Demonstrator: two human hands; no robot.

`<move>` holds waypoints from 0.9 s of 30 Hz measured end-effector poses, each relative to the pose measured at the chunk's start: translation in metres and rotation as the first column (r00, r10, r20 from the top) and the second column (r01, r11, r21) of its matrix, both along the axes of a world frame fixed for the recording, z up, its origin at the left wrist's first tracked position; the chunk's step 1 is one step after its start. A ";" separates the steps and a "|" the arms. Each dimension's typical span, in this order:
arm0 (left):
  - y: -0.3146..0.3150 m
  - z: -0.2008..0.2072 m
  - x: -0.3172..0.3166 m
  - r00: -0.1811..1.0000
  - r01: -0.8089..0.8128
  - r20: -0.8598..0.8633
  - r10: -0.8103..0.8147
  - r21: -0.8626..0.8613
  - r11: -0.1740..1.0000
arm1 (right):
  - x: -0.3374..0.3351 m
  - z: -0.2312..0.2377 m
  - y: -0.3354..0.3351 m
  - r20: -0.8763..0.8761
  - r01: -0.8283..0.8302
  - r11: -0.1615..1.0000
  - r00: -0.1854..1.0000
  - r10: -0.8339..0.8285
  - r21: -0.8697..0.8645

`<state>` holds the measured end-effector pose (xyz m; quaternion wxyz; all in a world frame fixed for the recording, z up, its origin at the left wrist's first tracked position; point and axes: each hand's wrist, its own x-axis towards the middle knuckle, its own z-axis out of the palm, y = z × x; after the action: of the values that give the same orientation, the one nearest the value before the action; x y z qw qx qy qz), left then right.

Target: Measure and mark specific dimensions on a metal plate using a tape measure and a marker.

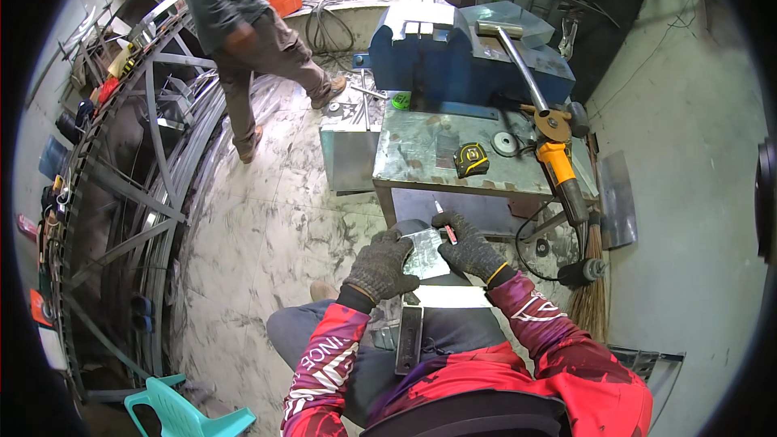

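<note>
As fingers (457, 220) grip, marker (446, 225) slanting forward-left

Along the far edge of the metal desk (413, 150), a large blue vise (396, 65) is seated, with a T-shaped metal bar (520, 63) laid against it. A black-and-yellow tape measure (471, 160) is set by the near edge, beside a round disc (505, 143). Across that edge, close to the right corner, an orange angle grinder (556, 163) is rested. Past the right edge a broom (588, 299) is stood; beyond the left edge a person (227, 8) is seen mid-step. Long metal bars (196, 146) are stacked farther left, above a teal plastic chair (174, 409) in view.
</note>
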<state>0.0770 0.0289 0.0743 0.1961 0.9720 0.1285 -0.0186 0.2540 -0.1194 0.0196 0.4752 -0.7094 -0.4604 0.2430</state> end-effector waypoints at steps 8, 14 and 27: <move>-0.004 -0.006 -0.005 0.999 -0.036 -0.012 0.035 -0.106 0.994 | -0.004 0.000 -0.001 -0.027 0.003 0.999 1.000 -0.002 0.042; 0.001 -0.009 -0.002 0.996 -0.081 0.018 0.082 -0.064 0.995 | 0.010 -0.007 0.005 -0.051 -0.014 0.999 0.999 0.016 0.038; -0.007 -0.011 -0.002 0.990 -0.143 -0.017 0.143 -0.183 0.973 | 0.002 -0.014 0.001 -0.145 0.039 0.997 0.989 -0.028 0.070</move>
<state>0.0747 0.0220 0.0636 0.2856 0.9379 0.1963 -0.0180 0.2560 -0.1186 0.0056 0.5364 -0.6801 -0.4215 0.2686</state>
